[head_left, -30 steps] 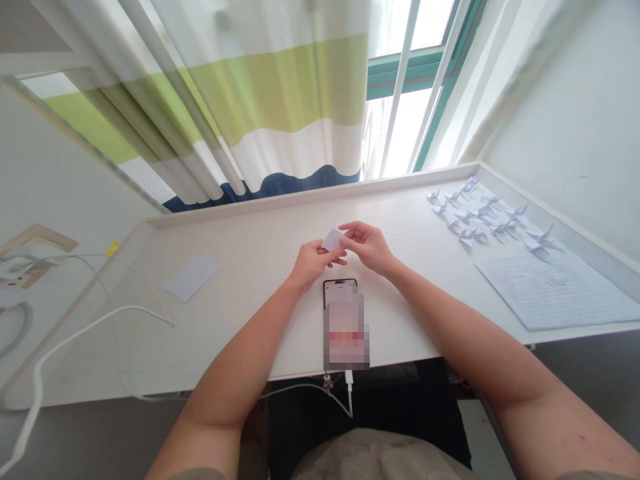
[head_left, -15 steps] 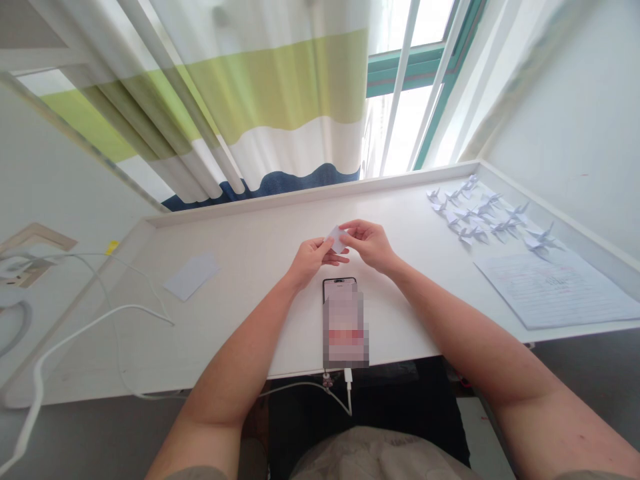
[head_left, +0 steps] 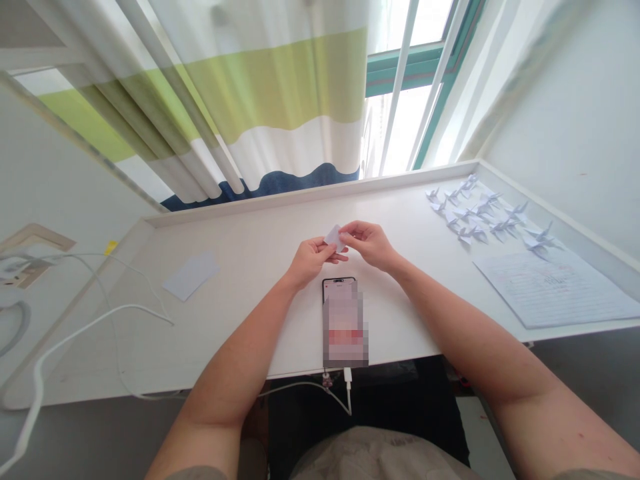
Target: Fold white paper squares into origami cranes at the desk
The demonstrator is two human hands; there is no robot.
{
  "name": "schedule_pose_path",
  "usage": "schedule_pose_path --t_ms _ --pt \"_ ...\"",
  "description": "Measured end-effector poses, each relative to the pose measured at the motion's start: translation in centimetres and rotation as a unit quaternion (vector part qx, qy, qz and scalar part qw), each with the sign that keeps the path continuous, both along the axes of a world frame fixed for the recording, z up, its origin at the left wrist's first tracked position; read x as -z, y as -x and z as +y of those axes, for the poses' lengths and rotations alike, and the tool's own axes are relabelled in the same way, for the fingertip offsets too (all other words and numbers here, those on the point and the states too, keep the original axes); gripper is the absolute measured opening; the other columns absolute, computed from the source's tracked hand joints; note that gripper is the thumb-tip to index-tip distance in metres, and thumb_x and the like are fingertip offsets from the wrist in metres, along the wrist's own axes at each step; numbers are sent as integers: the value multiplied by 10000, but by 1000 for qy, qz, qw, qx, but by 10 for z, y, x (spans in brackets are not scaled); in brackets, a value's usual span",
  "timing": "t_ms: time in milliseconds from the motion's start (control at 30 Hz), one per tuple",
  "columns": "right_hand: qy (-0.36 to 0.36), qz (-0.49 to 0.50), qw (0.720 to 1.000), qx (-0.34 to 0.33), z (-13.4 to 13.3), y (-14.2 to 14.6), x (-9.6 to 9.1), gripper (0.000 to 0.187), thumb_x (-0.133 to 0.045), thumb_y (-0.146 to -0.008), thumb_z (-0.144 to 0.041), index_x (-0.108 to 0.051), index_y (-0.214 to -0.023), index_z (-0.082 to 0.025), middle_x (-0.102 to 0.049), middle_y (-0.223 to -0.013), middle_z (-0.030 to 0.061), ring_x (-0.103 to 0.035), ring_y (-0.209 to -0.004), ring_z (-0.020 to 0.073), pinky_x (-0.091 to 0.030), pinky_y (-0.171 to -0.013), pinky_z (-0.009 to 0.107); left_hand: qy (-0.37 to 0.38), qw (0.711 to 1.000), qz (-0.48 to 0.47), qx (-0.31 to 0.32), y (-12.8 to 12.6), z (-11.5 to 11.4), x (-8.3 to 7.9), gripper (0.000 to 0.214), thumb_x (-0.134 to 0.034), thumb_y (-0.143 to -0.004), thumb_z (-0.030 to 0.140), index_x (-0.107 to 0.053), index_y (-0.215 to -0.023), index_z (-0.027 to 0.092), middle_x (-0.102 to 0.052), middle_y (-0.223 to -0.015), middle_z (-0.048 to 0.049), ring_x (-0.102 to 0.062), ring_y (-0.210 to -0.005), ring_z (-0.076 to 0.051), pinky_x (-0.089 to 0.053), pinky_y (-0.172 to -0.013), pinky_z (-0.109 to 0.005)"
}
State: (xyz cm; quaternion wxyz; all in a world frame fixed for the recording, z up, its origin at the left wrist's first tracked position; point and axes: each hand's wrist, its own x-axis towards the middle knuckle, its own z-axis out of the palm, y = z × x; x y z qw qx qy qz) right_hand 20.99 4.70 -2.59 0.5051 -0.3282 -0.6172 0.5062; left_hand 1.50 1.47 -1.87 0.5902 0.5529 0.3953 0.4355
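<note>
A small folded piece of white paper (head_left: 333, 235) is held up between my two hands, above the middle of the desk. My left hand (head_left: 311, 259) pinches its lower left part, thumb in front and fingers behind. At its right side, the thumb and fingertips of my right hand (head_left: 367, 241) close on the edge. The fingers cover part of the paper, so its exact fold cannot be made out. Just below my hands lies a phone (head_left: 340, 307), its screen lit and partly blurred.
Several folded paper cranes (head_left: 493, 217) stand at the back right of the white desk (head_left: 240, 240), beside a written sheet (head_left: 555, 290). Plain paper (head_left: 190, 275) lies at the left. A white cable (head_left: 95, 320) crosses the left side; a charging plug (head_left: 349, 379) hangs from the phone.
The folded paper has tilted slightly and shows more above my left thumb. My right fingertips have shifted a little along its edge. The rest looks the same.
</note>
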Motion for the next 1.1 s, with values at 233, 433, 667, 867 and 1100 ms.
schedule_pose_path --t_ms 233,433,667,867,1100 --pt "5 -23 1000 21 1 -1 0 377 -920 -755 -547 -774 -849 -211 -797 -843 47 -692 -748 189 -568 -741 374 0 1000 11 10 -1 -2 0 526 -930 -797 528 -781 -1088 117 -846 -1050 -170 -833 -919 -273 -605 -847 -376" --pt "20 -28 998 54 2 1 2 294 -911 -743 -459 -797 -840 -206 -816 -848 59 -726 -773 212 -586 -745 377 3 1000 6 1 -4 -4 -1 525 -935 -792 535 -770 -1058 113 -846 -1031 -171 -836 -891 -276 -614 -849 -388" --pt "-10 -41 996 78 3 1 4 233 -865 -758 -427 -810 -827 -212 -814 -825 56 -713 -761 208 -574 -769 392 47 999 -2 27 -1 -5 0 575 -937 -799 545 -756 -1144 122 -846 -1015 -167 -828 -891 -261 -618 -874 -405" --pt "-41 -59 993 89 0 2 1 167 -830 -791 -389 -808 -819 -226 -809 -820 40 -706 -760 201 -576 -829 421 46 999 -6 12 -3 -5 -1 527 -966 -769 497 -780 -1076 111 -846 -1017 -165 -814 -861 -237 -606 -854 -384" --pt "-34 -52 994 87 1 2 3 215 -860 -785 -432 -793 -809 -229 -785 -802 34 -691 -765 201 -567 -789 406 21 1000 0 14 -5 -6 -1 451 -940 -800 464 -802 -1060 123 -850 -983 -150 -811 -931 -256 -601 -906 -411"
